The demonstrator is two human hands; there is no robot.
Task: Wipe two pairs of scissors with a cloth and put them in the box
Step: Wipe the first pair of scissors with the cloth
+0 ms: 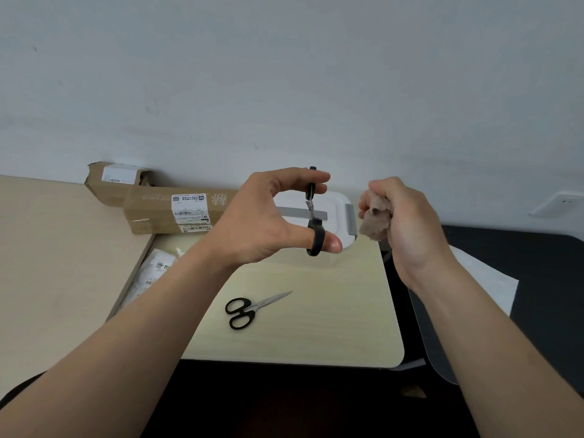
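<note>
My left hand holds a pair of black-handled scissors in the air, thumb through one loop, fingers on the other, blades pointing away from me. My right hand is closed on a crumpled brownish cloth, a little to the right of those scissors and apart from them. A second pair of black-handled scissors lies shut on the small pale table, tips pointing to the far right. Behind my left hand stands a white plastic box with a grey clip on its right side and its lid on.
The small pale table has rounded corners; a beige desk adjoins it on the left. Two long cardboard boxes lie against the wall. White plastic bags sit in the gap. A dark surface with white paper lies on the right.
</note>
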